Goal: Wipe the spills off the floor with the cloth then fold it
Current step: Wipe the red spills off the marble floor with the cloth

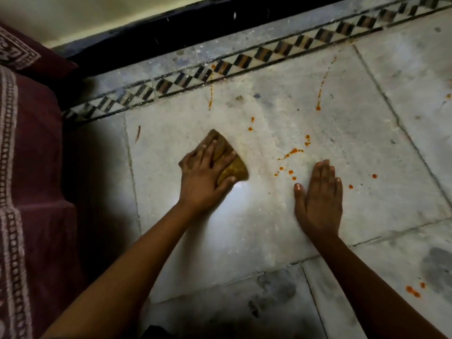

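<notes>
Cloth, a bunched brown-yellow rag, lies on the pale stone floor under the left hand. The fingers are spread and pressing flat on it; the grip is released, a press and not a clench. The right hand rests palm down on bare floor to the right, fingers straight, holding nothing and apparently bracing the body.

Orange spills remain scattered between and beyond the two hands, with streaks running up toward the chequered border strip and further drops at the lower right. Wiping is judged to be at an early stage; folding has not begun.

Risks noted:
- The right hand sits just beside several drops and could smear them or pick up the stain if it shifts.
- The cloth already looks yellowed on its right edge; a loaded rag may spread colour across the stone instead of lifting it.
- A flat press with no grasp may let the cloth slide out from under the palm on a long stroke.
- Streaks reaching the border joints may lodge in the seams.
- Maroon patterned fabric lies along the left edge, near the cloth, and a stroke that way could soil it.

Containers: none in view.
</notes>
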A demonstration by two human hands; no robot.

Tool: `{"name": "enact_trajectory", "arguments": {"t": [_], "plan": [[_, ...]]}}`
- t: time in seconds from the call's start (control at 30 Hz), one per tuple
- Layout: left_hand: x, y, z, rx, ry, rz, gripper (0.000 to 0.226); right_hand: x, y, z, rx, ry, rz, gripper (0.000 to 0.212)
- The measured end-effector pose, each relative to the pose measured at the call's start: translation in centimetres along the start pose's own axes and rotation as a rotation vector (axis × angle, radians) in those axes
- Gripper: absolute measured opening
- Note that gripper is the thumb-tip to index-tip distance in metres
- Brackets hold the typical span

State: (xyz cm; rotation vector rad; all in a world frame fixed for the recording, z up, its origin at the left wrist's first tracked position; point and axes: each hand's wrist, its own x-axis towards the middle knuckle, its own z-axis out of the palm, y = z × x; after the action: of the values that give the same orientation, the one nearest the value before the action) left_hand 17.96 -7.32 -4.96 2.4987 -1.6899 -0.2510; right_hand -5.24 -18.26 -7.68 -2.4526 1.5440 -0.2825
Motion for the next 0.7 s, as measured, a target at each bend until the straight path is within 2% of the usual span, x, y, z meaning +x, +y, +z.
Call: {"name": "enact_trajectory", "arguments": {"t": [0.07,0.13,0.23,0.3,0.4,0.57,0.63,0.7], "plan": [[-1.1,-2.7,-0.5,0.014,-0.057,-0.037,0.063,0.1,0.0,0.2,0.009,-0.009,0.010,0.069],[-0.3,-5.2,-1.2,0.020,-0.065,-0.178,0.065,-0.1,0.0,0.0,0.004,-0.001,0.002,0.069],[5.0,-6.9,-1.9,-0.044,-0.042,-0.382,0.064,0.1,0.0,0.0,0.006,0.001,-0.009,0.069],[9.2,-6.2,-2.1,-0.068,-0.025,-0.440,0.060,0.0,0.0,0.1,0.004,0.009,-0.015,0.068],[12.1,-3.6,-1.5,-0.045,-0.008,-0.367,0.058,0.0,0.2,0.3,0.008,0.034,-0.024,0.066],[7.0,-3.6,-1.1,0.034,-0.036,0.034,0.064,0.0,0.1,0.4,0.004,0.062,-0.019,0.065],[5.9,-5.7,-1.5,0.034,-0.044,0.037,0.062,0.0,0.1,0.4,0.000,0.056,-0.008,0.066],[7.5,-7.5,-1.8,0.027,-0.036,-0.081,0.062,0.0,0.1,0.4,-0.003,0.056,-0.008,0.066]]}}
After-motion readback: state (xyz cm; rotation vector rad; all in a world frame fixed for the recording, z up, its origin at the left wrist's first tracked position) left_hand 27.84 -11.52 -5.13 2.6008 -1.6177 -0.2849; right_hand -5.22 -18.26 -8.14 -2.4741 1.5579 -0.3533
